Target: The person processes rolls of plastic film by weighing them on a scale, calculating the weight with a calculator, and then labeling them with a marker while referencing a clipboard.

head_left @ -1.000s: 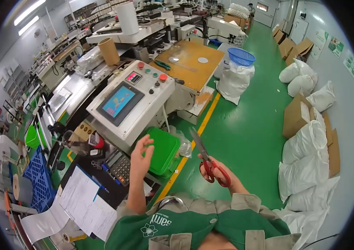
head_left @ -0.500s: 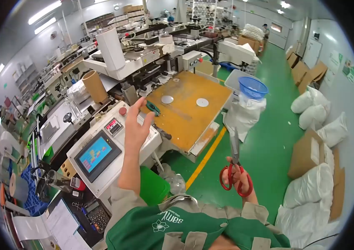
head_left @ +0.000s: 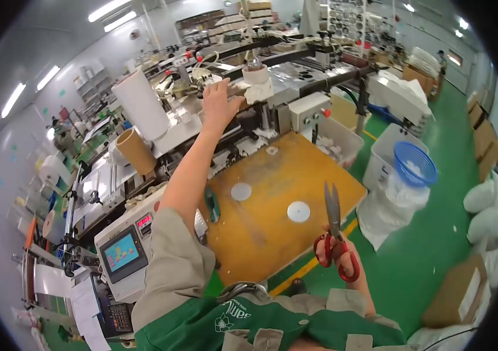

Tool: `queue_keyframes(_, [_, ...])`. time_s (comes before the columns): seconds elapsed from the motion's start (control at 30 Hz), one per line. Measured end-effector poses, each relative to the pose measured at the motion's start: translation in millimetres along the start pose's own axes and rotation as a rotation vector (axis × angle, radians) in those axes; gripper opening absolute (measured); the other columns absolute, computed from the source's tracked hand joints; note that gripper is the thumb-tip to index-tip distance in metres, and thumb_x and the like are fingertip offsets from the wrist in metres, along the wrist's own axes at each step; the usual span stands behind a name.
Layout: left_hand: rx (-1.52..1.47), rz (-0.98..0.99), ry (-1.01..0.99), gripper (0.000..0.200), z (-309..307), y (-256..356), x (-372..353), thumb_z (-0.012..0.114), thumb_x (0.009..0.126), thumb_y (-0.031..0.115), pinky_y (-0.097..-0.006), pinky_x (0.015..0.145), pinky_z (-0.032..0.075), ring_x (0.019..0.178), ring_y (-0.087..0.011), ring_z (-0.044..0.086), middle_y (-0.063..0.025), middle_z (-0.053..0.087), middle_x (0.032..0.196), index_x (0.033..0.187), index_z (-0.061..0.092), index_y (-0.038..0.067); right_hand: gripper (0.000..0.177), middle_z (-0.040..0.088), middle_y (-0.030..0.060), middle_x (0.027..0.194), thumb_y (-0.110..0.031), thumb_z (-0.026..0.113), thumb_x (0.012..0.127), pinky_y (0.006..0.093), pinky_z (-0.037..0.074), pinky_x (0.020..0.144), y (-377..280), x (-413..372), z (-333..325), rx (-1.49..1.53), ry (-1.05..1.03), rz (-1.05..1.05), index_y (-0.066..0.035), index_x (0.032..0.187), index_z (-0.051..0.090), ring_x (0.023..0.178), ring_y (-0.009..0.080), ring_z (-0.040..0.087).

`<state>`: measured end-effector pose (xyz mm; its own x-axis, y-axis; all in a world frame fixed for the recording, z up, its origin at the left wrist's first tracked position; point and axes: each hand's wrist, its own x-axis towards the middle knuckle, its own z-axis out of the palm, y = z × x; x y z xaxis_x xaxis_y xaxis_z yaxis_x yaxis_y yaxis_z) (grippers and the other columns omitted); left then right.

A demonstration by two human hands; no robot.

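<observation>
Stretched far forward, my left hand (head_left: 218, 108) reaches over the machine beyond the yellow-brown work board (head_left: 266, 240). Its fingers and thumb are apart with nothing in them, close to a white roll (head_left: 256, 82) on the machine. In my right hand (head_left: 348, 260) is a pair of scissors (head_left: 333, 207) with red handles, blades pointing up and a little apart. They overlap the board's right edge in view. Two pale round discs (head_left: 298, 212) lie on the board. A teal-handled hand tool (head_left: 212, 205) rests at its left side, beside my left forearm.
A control panel with a touchscreen (head_left: 122, 253) stands left of the board. Behind it rise a brown cardboard tube (head_left: 136, 151) and a tall white roll (head_left: 141, 105). To the right, a blue basket (head_left: 416, 164) sits above a white bag (head_left: 386, 213). A switch box (head_left: 310, 111) borders the board's far side.
My left hand has moved forward from near the control panel to over the machine. The view has shifted closer to the board. The scissors stay in my right hand, their blades now apart.
</observation>
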<state>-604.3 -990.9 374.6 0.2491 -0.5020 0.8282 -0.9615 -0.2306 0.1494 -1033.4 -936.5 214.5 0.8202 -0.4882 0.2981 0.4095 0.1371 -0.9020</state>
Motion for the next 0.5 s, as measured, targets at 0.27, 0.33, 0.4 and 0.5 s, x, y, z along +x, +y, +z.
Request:
queue_keyframes(0.27, [0.378, -0.135, -0.140, 0.057, 88.0, -9.1, 63.2, 0.071, 0.072, 0.040, -0.0548, 0.095, 0.029, 0.119, -0.0335, 0.043, -0.0107, 0.059, 0.113, 0.118, 0.054, 0.011, 0.090, 0.053, 0.0017, 0.090, -0.059, 0.062, 0.074, 0.0208, 0.036, 0.062, -24.9, 142.9, -110.9, -0.083, -0.212, 0.122, -0.003, 0.138, 0.032, 0.074, 0.0087, 0.048])
queue_keyframes(0.33, [0.395, -0.130, -0.164, 0.046, 94.3, -14.6, 66.4, 0.069, 0.073, 0.041, -0.0508, 0.092, 0.033, 0.110, -0.0317, 0.051, -0.0114, 0.064, 0.102, 0.107, 0.062, 0.011, 0.085, 0.053, 0.0010, 0.089, -0.060, 0.059, 0.078, 0.0203, 0.035, 0.056, -17.4, 177.1, -126.2, -0.133, -0.267, 0.061, -0.006, 0.138, 0.033, 0.071, 0.0082, 0.048])
queue_keyframes(0.4, [0.446, -0.131, -0.186, 0.035, 99.2, -16.1, 67.4, 0.068, 0.074, 0.039, -0.0498, 0.089, 0.034, 0.099, -0.0290, 0.057, -0.0110, 0.065, 0.088, 0.091, 0.064, 0.009, 0.078, 0.053, 0.0015, 0.090, -0.055, 0.057, 0.082, 0.0205, 0.036, 0.056, -17.3, 211.2, -131.0, -0.158, -0.269, 0.173, -0.007, 0.138, 0.032, 0.071, 0.0085, 0.048])
queue_keyframes(0.5, [0.198, -0.142, -0.150, 0.027, 85.9, -12.0, 46.1, 0.068, 0.074, 0.033, -0.0418, 0.076, 0.041, 0.074, -0.0261, 0.061, -0.0109, 0.063, 0.069, 0.073, 0.063, 0.006, 0.073, 0.053, 0.0023, 0.091, -0.050, 0.055, 0.086, 0.0207, 0.037, 0.056, -4.1, 258.2, -134.9, -0.179, -0.342, 0.211, -0.009, 0.140, 0.030, 0.072, 0.0090, 0.048])
